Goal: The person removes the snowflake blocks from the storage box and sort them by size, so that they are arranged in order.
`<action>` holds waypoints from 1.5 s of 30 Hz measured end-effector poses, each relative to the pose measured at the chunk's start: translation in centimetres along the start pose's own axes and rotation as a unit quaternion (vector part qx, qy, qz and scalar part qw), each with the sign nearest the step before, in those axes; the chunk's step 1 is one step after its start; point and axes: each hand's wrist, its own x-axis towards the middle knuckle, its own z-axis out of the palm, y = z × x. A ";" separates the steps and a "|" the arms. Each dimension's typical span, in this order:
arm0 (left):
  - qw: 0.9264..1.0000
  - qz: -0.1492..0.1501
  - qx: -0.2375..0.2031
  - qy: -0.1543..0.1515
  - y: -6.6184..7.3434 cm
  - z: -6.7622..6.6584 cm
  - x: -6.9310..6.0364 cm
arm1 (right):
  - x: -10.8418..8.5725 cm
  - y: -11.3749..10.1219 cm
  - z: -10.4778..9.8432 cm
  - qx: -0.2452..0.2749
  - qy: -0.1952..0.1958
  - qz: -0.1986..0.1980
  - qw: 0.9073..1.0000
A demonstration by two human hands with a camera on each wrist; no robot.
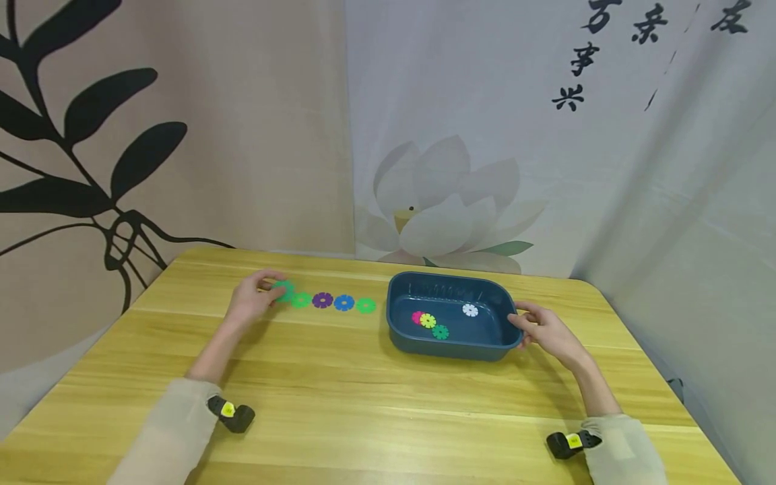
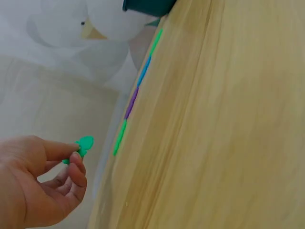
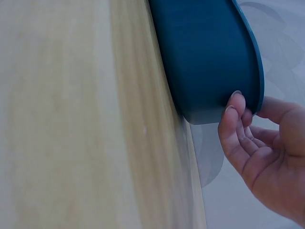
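Observation:
My left hand (image 1: 251, 298) pinches a teal-green notched plastic disc (image 1: 284, 291) between thumb and fingers, at the left end of a row of similar discs. In the left wrist view the pinched disc (image 2: 86, 142) stands tilted at the fingertips. Rightward along the row lie a light green disc (image 1: 301, 300), a purple disc (image 1: 322, 300), a blue disc (image 1: 344, 303) and another green disc (image 1: 366, 306). My right hand (image 1: 548, 331) grips the right rim of a dark blue basin (image 1: 451, 349), thumb over the edge, fingers (image 3: 229, 125) against the outer wall.
Inside the basin lie a pink disc (image 1: 416, 317), partly under a yellow disc (image 1: 428, 320), a teal disc (image 1: 440, 332) and a white disc (image 1: 469, 310). The wooden table (image 1: 376, 411) ends at a printed curtain (image 1: 273, 135) behind and a pale curtain at right.

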 end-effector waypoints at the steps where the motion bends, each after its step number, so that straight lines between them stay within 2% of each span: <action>1: 1.000 -0.006 0.001 -0.002 -0.2 -0.2 0.1 | 0.0 0.0 0.0 0.000 0.000 0.000 1.000; 11: 0.999 -0.027 0.001 -0.022 -1.3 -1.0 0.7 | 0.1 0.1 0.0 0.004 -0.001 0.004 1.000; 19: 0.997 -0.076 0.013 -0.021 -1.6 -0.8 1.6 | 0.1 0.2 -0.1 -0.001 0.001 0.003 1.000; 23: 0.996 -0.088 0.023 -0.024 -1.7 -0.7 1.8 | 0.1 0.1 -0.1 -0.004 0.001 0.003 1.000; 42: 0.994 -0.089 0.055 -0.032 -1.5 -0.5 1.5 | 0.0 -0.2 -0.1 -0.009 0.001 0.003 1.000; 45: 0.994 -0.085 0.060 -0.026 -1.4 -0.6 1.4 | 0.0 -0.2 -0.1 -0.007 0.000 0.001 1.000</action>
